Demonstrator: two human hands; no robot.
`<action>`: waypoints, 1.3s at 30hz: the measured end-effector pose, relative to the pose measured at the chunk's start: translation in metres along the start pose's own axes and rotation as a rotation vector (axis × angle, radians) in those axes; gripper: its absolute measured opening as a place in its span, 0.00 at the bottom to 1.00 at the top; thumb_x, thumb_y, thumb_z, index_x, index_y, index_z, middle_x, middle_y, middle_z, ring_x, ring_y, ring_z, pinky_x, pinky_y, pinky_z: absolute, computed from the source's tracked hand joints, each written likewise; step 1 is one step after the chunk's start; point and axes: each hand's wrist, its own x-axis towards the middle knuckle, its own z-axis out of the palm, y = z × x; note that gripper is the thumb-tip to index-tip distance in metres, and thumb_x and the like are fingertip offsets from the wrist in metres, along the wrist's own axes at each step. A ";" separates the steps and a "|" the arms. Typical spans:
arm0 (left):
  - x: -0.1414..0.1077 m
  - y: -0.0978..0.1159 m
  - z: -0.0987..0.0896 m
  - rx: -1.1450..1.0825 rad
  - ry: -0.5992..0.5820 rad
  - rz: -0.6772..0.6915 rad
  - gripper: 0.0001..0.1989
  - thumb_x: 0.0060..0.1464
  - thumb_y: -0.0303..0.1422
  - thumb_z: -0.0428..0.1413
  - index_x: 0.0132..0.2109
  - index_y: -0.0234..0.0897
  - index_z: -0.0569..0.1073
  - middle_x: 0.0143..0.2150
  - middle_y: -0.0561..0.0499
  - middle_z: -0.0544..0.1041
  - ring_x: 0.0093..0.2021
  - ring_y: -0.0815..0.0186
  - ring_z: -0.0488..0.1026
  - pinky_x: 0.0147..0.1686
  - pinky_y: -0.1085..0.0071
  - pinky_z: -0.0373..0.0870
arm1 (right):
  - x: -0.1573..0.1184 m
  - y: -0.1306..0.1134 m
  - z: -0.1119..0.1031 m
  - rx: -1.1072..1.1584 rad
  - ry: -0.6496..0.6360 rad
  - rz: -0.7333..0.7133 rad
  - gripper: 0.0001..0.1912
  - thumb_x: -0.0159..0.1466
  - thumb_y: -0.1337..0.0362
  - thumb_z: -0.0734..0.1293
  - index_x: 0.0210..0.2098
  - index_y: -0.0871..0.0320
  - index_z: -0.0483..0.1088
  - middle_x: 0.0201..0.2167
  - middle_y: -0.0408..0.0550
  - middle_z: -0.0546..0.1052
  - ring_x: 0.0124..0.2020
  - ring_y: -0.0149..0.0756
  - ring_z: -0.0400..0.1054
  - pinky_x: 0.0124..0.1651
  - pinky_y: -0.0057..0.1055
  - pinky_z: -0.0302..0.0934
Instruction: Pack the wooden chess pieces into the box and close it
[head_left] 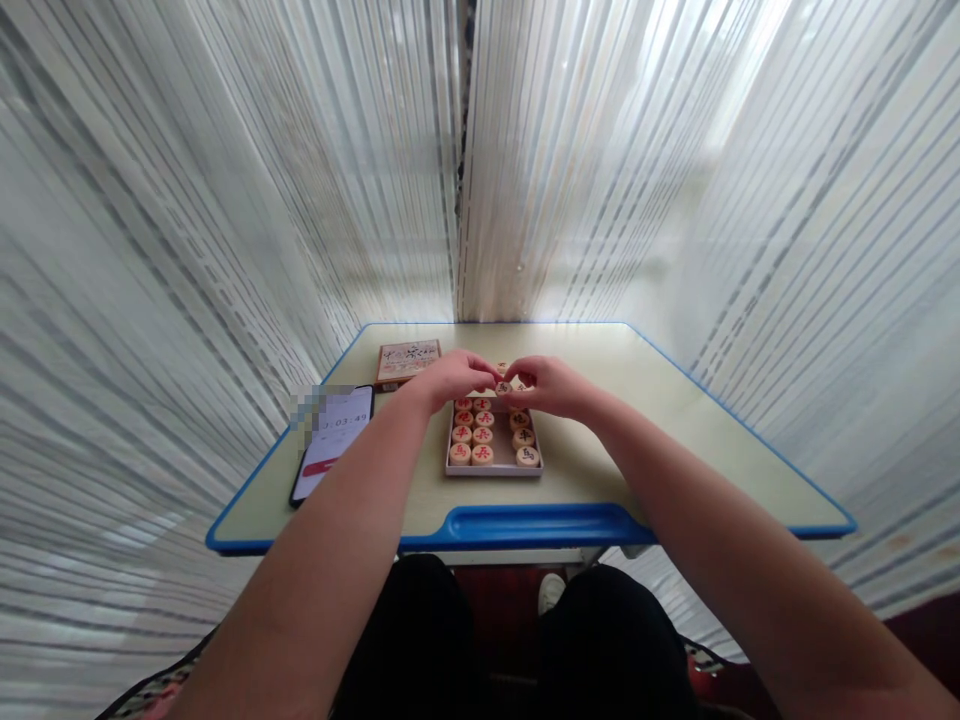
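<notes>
A round wooden piece with a black character [503, 388] is pinched between the fingertips of my left hand [463, 375] and my right hand [547, 385], above the back of a shallow box [495, 473]. Two columns of pieces with red characters [482, 436] fill the left of the box. Along its right side stands a column of pieces with black characters [524, 438], with a gap between. Beyond my fingers, more pieces [521, 386] show in part; my hands cover some of them.
On the desk [637, 470], a box lid with printed writing [405, 362] lies at the back left. A phone showing a timer [335, 440] lies nearer at the left. A blue tray groove [540, 523] runs along the front edge. Striped curtains surround the desk.
</notes>
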 end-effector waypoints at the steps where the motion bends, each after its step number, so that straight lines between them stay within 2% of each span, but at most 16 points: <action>1: 0.000 -0.001 -0.001 0.008 -0.012 0.003 0.13 0.39 0.31 0.57 0.36 0.35 0.78 0.32 0.49 0.77 0.34 0.67 0.69 0.32 0.72 0.63 | 0.000 0.000 0.001 0.003 -0.017 0.009 0.18 0.49 0.55 0.67 0.35 0.59 0.72 0.21 0.39 0.63 0.23 0.26 0.54 0.26 0.25 0.46; 7: 0.002 -0.007 -0.003 0.022 -0.117 0.006 0.15 0.37 0.37 0.61 0.36 0.37 0.78 0.34 0.49 0.78 0.35 0.64 0.70 0.34 0.71 0.64 | 0.001 0.002 0.003 0.008 -0.055 0.012 0.20 0.48 0.52 0.68 0.36 0.59 0.73 0.20 0.38 0.61 0.22 0.26 0.53 0.25 0.25 0.45; 13: 0.002 -0.005 -0.005 0.025 -0.115 0.027 0.16 0.36 0.35 0.62 0.37 0.37 0.78 0.35 0.49 0.78 0.37 0.63 0.71 0.35 0.71 0.66 | 0.000 -0.001 0.002 0.005 -0.029 0.026 0.22 0.49 0.50 0.67 0.36 0.59 0.74 0.18 0.38 0.61 0.21 0.25 0.52 0.25 0.26 0.45; 21: -0.003 -0.001 -0.009 0.026 -0.218 0.094 0.18 0.36 0.35 0.63 0.39 0.36 0.77 0.37 0.47 0.78 0.39 0.63 0.72 0.38 0.70 0.67 | -0.001 -0.004 -0.002 0.060 -0.012 0.061 0.22 0.48 0.51 0.68 0.35 0.60 0.75 0.16 0.39 0.63 0.19 0.25 0.53 0.23 0.26 0.47; 29: -0.001 -0.001 -0.007 0.114 -0.088 0.147 0.18 0.37 0.36 0.62 0.38 0.34 0.76 0.36 0.46 0.78 0.36 0.64 0.72 0.35 0.70 0.67 | -0.003 -0.008 -0.008 0.128 -0.018 0.166 0.19 0.48 0.54 0.69 0.34 0.62 0.76 0.18 0.43 0.70 0.20 0.26 0.58 0.23 0.25 0.51; 34: -0.001 -0.003 -0.009 0.163 -0.142 0.131 0.20 0.35 0.39 0.62 0.37 0.33 0.76 0.34 0.46 0.77 0.34 0.64 0.72 0.33 0.71 0.66 | -0.002 -0.007 -0.008 0.144 -0.048 0.188 0.13 0.51 0.60 0.67 0.33 0.61 0.76 0.20 0.45 0.72 0.21 0.27 0.61 0.23 0.25 0.53; 39: -0.005 -0.001 -0.008 0.226 -0.164 0.128 0.20 0.33 0.42 0.62 0.36 0.34 0.76 0.31 0.48 0.77 0.32 0.65 0.70 0.30 0.72 0.63 | -0.001 -0.006 -0.006 0.088 -0.058 0.146 0.09 0.50 0.63 0.67 0.30 0.60 0.76 0.21 0.44 0.73 0.23 0.28 0.62 0.25 0.25 0.54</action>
